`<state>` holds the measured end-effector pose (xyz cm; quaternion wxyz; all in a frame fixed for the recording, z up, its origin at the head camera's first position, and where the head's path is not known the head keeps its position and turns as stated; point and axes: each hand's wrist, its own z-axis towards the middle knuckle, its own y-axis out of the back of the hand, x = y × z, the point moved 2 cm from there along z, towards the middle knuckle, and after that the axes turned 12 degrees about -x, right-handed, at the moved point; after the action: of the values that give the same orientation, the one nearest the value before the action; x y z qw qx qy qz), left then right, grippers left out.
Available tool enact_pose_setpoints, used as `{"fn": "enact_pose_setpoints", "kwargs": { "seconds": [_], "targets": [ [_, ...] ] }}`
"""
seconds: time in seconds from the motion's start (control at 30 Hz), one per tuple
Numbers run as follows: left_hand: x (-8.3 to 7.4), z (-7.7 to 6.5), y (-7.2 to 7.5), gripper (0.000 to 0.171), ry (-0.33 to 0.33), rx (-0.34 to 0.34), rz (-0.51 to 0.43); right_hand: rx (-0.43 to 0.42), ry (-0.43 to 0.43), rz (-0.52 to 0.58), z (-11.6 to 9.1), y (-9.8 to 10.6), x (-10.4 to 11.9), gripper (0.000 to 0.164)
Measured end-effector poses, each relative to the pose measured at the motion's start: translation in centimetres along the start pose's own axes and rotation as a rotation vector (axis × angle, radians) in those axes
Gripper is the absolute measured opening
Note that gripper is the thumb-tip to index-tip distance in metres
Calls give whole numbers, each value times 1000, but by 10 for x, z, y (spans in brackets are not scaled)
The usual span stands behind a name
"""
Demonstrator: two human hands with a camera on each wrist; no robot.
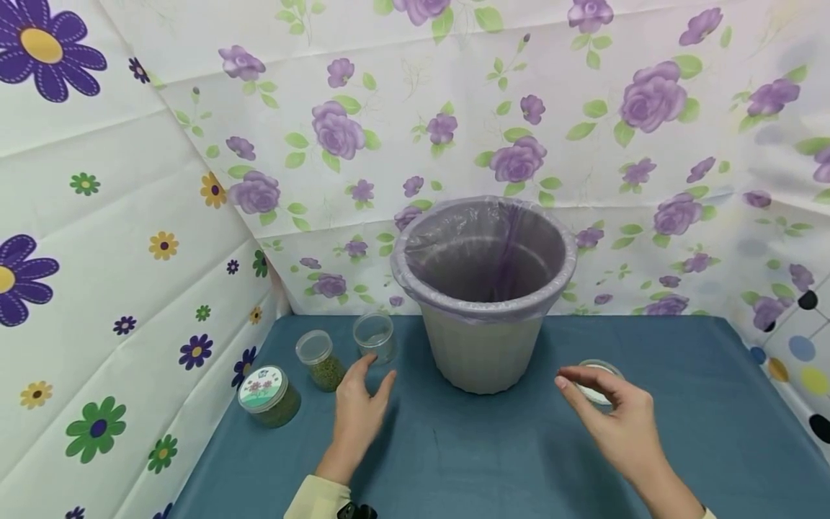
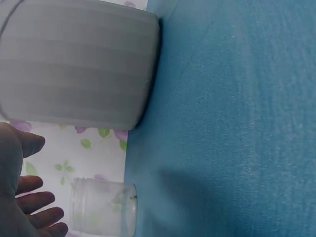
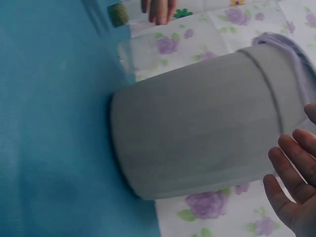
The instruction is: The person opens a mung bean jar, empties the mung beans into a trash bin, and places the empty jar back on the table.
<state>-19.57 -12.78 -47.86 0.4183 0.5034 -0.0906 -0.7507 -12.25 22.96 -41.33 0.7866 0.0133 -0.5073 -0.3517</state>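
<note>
My left hand (image 1: 359,407) hovers over the left of the table, fingers apart and gripping nothing. Just past its fingertips stands a clear jar (image 1: 382,333), uncapped and see-through; the left wrist view shows the same jar (image 2: 102,207) upright beyond the fingers. Beside it, another clear jar (image 1: 324,371) holds small green grains. On the right, my right hand (image 1: 616,425) is raised with fingers loosely bent and nothing held. A round, white-looking lid or dish (image 1: 595,395) lies behind it, partly hidden by the fingers. Between the hands stands a grey bin (image 1: 483,353).
A purple plastic liner (image 1: 480,241) covers the bin's inside and folds over its rim. Furthest left sits a wide jar (image 1: 269,396) with a printed lid and green contents. Floral sheets (image 1: 454,86) hang behind and beside the blue-covered table (image 1: 467,461).
</note>
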Motion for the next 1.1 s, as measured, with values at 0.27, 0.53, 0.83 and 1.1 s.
{"fn": "enact_pose_setpoints", "kwargs": {
  "seconds": [0.27, 0.53, 0.83, 1.1],
  "targets": [
    [3, -5, 1, 47, 4, -5, 5, 5, 15, -117, -9, -12, -17, 20],
    [15, -4, 7, 46, -11, -74, 13, 52, 14, -191, -13, -24, -36, 24],
    [34, 15, 31, 47, -72, -374, -42, 73, 40, -219, -12, -30, -54, 36],
    [50, 26, 38, 68, 23, -427, -33, 78, 68, -245, -12, -32, -63, 46]
  ]
}}
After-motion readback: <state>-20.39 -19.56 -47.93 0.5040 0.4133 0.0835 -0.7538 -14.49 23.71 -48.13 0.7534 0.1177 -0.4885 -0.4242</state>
